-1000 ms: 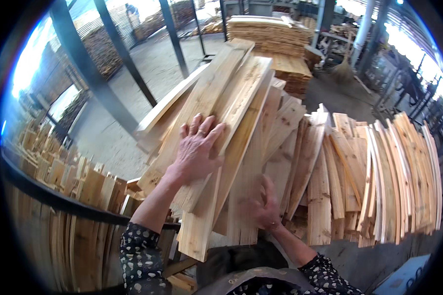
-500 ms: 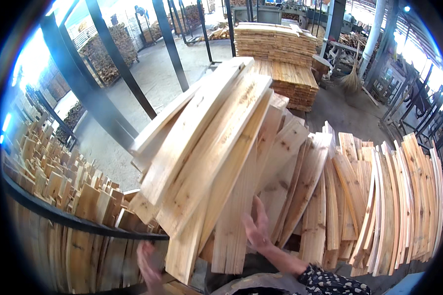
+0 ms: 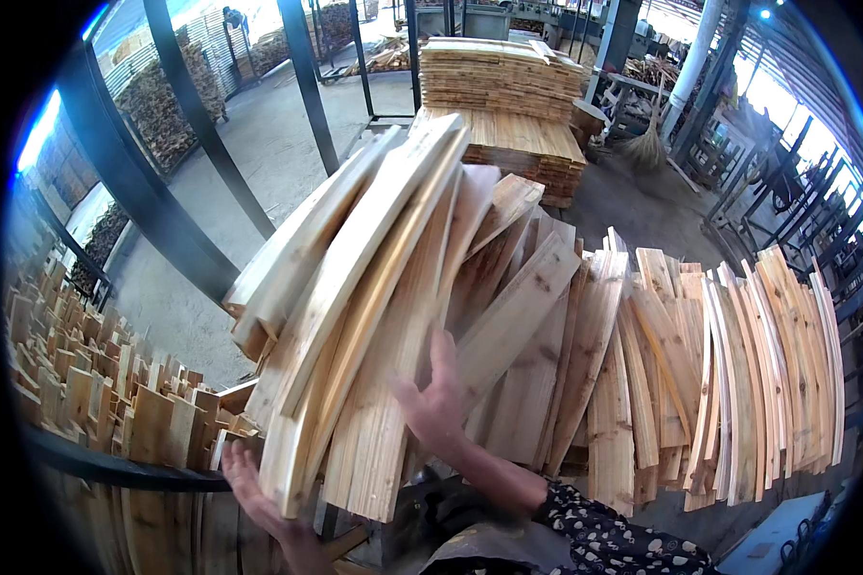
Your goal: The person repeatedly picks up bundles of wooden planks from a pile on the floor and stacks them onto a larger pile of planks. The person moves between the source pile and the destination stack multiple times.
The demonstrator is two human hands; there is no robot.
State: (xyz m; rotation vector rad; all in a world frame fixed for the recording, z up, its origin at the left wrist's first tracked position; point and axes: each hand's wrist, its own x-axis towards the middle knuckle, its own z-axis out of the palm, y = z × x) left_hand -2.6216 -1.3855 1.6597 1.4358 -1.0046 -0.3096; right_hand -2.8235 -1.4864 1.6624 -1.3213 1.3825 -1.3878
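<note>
A leaning bundle of pale wooden boards (image 3: 355, 287) fans out in front of me, its upper ends pointing away. My left hand (image 3: 254, 487), fingers stretched out, is beside the lower left ends of the bundle; whether it touches them I cannot tell. My right hand (image 3: 436, 402) has thumb and fingers apart and lies against a wide board at the bundle's right side. To the right of that hand a knotty board (image 3: 523, 311) slants across others. Neither hand wraps around a board.
A long row of upright boards (image 3: 767, 374) runs to the right. Short offcuts (image 3: 153, 422) stand on the left behind a dark metal rail (image 3: 125, 474). Dark posts (image 3: 134, 172) rise on the left. Stacked planks (image 3: 499, 86) and a broom (image 3: 647, 144) are farther back.
Both hands have moved left, and the board bundle has shifted left and tipped. A gap has widened between the bundle and the slanting board. The view has turned slightly right.
</note>
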